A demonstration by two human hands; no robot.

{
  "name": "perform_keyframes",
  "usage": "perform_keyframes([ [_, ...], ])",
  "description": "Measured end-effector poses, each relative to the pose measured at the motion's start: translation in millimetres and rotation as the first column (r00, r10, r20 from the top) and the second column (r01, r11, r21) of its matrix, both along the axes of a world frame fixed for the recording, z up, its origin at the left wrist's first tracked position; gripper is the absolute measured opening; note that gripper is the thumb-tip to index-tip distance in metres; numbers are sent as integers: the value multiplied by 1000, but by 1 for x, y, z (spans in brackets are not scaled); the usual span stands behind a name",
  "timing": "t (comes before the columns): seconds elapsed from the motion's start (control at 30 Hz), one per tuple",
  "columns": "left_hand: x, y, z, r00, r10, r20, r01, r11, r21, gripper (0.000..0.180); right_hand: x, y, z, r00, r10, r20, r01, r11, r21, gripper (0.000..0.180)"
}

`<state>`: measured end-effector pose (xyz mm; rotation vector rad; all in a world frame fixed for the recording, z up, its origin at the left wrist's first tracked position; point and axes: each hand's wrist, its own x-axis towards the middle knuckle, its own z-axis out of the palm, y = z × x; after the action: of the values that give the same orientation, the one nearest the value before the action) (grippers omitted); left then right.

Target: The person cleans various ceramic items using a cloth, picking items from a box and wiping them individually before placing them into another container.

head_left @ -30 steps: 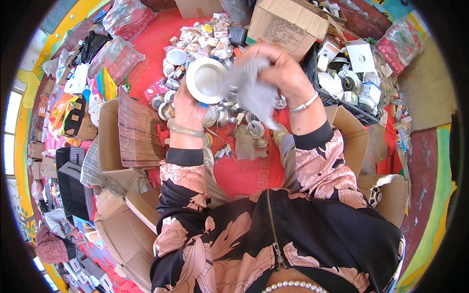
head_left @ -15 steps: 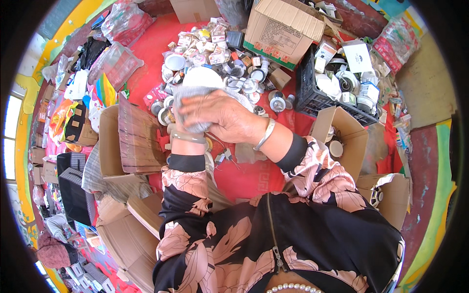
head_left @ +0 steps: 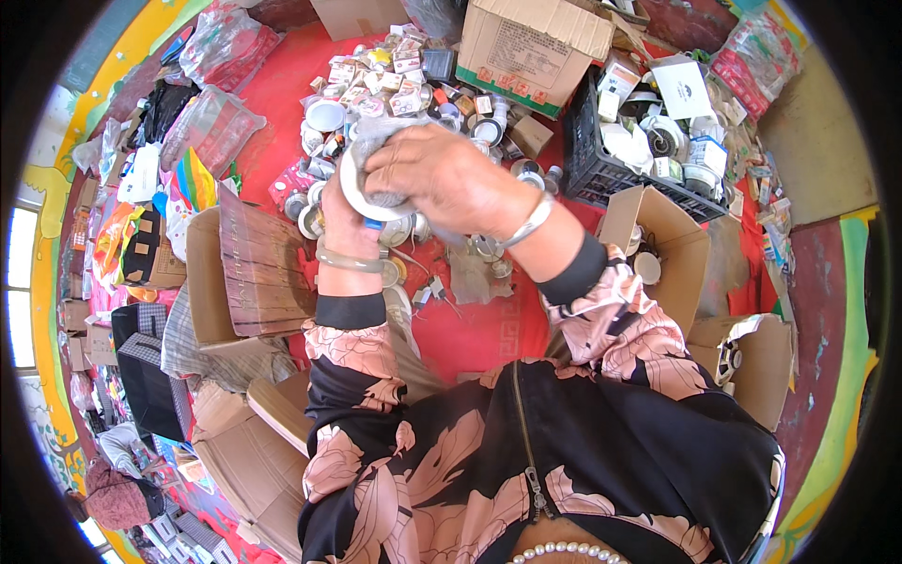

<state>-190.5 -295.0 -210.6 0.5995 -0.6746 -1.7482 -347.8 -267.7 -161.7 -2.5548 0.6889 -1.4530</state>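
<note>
Over the pile, my left hand [head_left: 340,209] is closed round a white-rimmed round light fitting [head_left: 351,188], its open face turned up toward me. My right hand [head_left: 434,177] pinches a grey cloth [head_left: 383,198] and presses it inside the ring. Part of the cloth also shows behind my fingers, and most of the left fingers are hidden behind the fitting. Just beyond both hands lies a heap of small boxes and round fittings [head_left: 404,80] on the red floor covering. A loose white cable [head_left: 413,261] lies under the right wrist.
A black plastic crate [head_left: 587,155] full of fittings and boxes stands at the far right, beside a large carton [head_left: 536,52]. Open cartons flank me, one left [head_left: 202,273] and one right [head_left: 681,258]. Plastic bags [head_left: 225,47] lie far left; another person [head_left: 113,493] is at lower left.
The light fitting has been tilted from showing its white outer side to showing its ring and inside. The cloth has moved into the ring with my right hand.
</note>
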Motion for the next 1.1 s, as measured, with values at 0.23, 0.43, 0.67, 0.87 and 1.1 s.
perform_keyframes([
  [0.23, 1, 4, 4, 947, 213, 242, -161, 963, -216, 32, 10, 6, -17, 958, -284, 31, 284, 959, -5, 30],
  [0.43, 0, 3, 5, 893, 336, 298, -280, 935, -216, 28, 17, 19, -9, 991, -101, 83, 42, 846, 532, 35],
  [0.67, -12, -3, -8, 947, 273, 169, -235, 947, -218, 28, 9, 1, -23, 930, -311, 196, 295, 949, 107, 27],
  [0.87, -2, -6, -5, 955, 247, 167, -231, 967, -107, 28, 12, 18, -9, 986, -91, 139, 11, 869, 494, 30],
  [1.1, -14, 3, 1, 944, 290, 160, -252, 942, -220, 28, 7, 0, -21, 913, -373, 165, 372, 927, 37, 31],
])
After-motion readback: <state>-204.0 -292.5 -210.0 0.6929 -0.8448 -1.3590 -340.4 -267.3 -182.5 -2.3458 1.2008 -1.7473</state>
